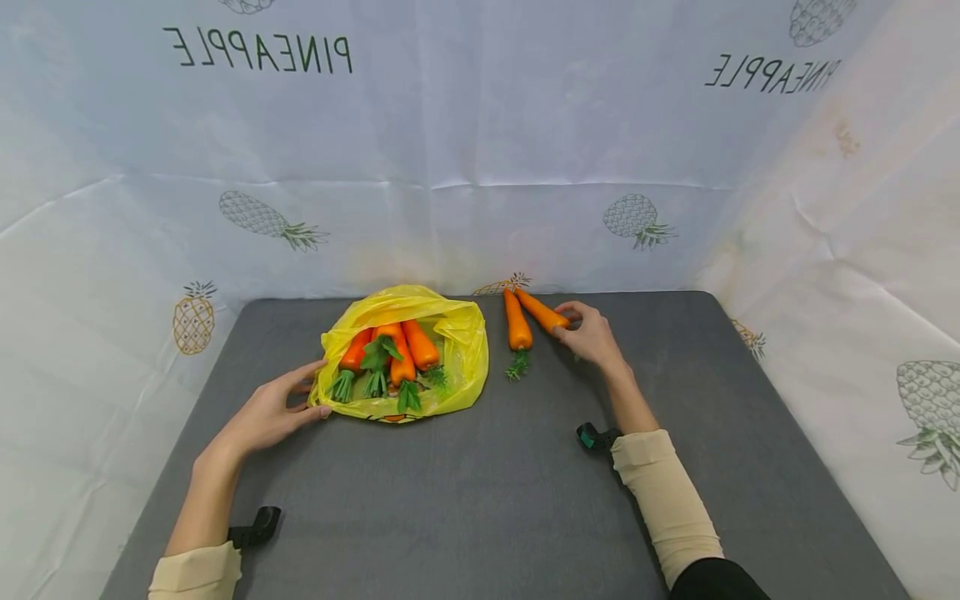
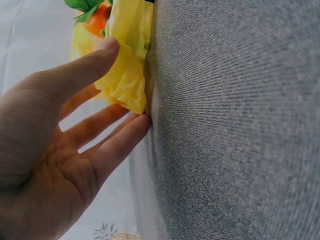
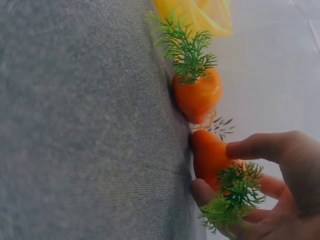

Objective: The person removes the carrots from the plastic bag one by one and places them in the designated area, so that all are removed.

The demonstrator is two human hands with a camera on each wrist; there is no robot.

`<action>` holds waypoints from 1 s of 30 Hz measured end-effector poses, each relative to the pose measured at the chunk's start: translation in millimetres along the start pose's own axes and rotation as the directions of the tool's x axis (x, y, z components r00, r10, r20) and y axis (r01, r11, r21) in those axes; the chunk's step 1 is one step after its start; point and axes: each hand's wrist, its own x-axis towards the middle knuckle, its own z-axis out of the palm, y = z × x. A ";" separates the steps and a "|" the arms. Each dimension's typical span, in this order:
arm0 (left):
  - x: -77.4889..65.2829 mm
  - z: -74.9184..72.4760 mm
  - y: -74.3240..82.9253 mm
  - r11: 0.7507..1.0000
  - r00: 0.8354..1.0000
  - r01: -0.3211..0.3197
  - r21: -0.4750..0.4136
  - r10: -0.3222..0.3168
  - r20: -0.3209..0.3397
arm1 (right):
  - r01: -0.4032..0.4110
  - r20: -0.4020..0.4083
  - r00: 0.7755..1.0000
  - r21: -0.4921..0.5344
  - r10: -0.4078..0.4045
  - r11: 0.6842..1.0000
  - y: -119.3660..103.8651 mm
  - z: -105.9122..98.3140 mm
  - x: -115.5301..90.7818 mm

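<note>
A yellow plastic bag (image 1: 468, 354) lies with its mouth open on the table, several orange carrots (image 1: 422, 346) with green tops inside. At the bag's left side is my left hand (image 1: 266, 412), thumb and fingers spread and fairly straight, touching its edge. The left wrist view shows the thumb in front of the yellow plastic (image 2: 127, 75) and the fingers beyond it. Right of the bag, my right hand (image 1: 588, 335) holds a carrot (image 1: 542, 312) between thumb and fingers. Its feathery green top (image 3: 235, 192) shows in the right wrist view. Another carrot (image 1: 517, 321) lies just left of it.
The dark grey table (image 1: 450, 508) extends in front of both hands. Behind it hangs a white cloth (image 1: 480, 125) printed with pineapples, meeting the table's far edge close to the carrots. Black wrist mounts (image 1: 257, 527) sit on both forearms.
</note>
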 end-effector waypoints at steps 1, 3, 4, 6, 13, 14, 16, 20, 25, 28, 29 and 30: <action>-0.3 0.0 -0.1 1.000 1.000 0.000 0.001 0.000 -0.001 | -0.006 0.005 1.000 -0.004 0.006 1.000 0.6 0.5 0.2; -0.9 0.1 -0.4 1.000 1.000 -0.001 0.003 0.001 -0.002 | -0.014 0.017 1.000 -0.009 0.014 1.000 1.3 1.2 0.4; -1.1 0.3 -0.6 1.000 1.000 -0.001 0.003 0.001 -0.002 | -0.017 0.023 1.000 -0.009 0.017 1.000 1.7 1.5 0.5; -1.2 0.4 -0.8 1.000 1.000 0.000 0.000 0.000 -0.002 | -0.021 0.033 0.999 -0.007 0.021 1.000 2.4 1.7 0.6; -1.2 2.0 -2.5 1.000 1.000 0.007 0.002 -0.007 -0.007 | -0.015 0.049 0.999 -0.014 0.015 1.000 3.6 2.6 0.4; -1.3 2.3 -3.0 1.000 1.000 0.008 0.004 -0.008 -0.009 | -0.014 0.050 0.999 -0.017 0.014 1.000 3.4 2.9 0.3; -1.4 2.9 -3.9 1.000 1.000 0.008 0.005 -0.008 -0.013 | -0.011 0.049 0.999 -0.022 0.012 1.000 3.1 3.3 0.1; -1.4 3.2 -5.2 1.000 1.000 0.005 0.000 -0.005 -0.018 | -0.006 0.046 0.999 -0.032 0.007 0.999 2.4 3.8 -0.3; -0.9 2.5 -5.2 1.000 1.000 0.000 -0.007 0.000 -0.017 | -0.008 0.052 0.999 -0.040 0.010 0.999 2.0 3.8 -0.6; -0.6 2.1 -4.7 1.000 1.000 -0.002 -0.008 0.002 -0.018 | -0.015 0.060 0.998 -0.042 0.018 0.999 1.7 2.7 -0.3; -0.5 2.0 -4.5 1.000 1.000 -0.002 -0.008 0.002 -0.018 | -0.020 0.063 0.998 -0.041 0.022 0.999 1.5 2.0 -0.1; -0.4 2.0 -4.4 1.000 1.000 -0.002 -0.007 0.002 -0.019 | -0.023 0.065 0.998 -0.040 0.025 0.999 1.4 1.5 0.2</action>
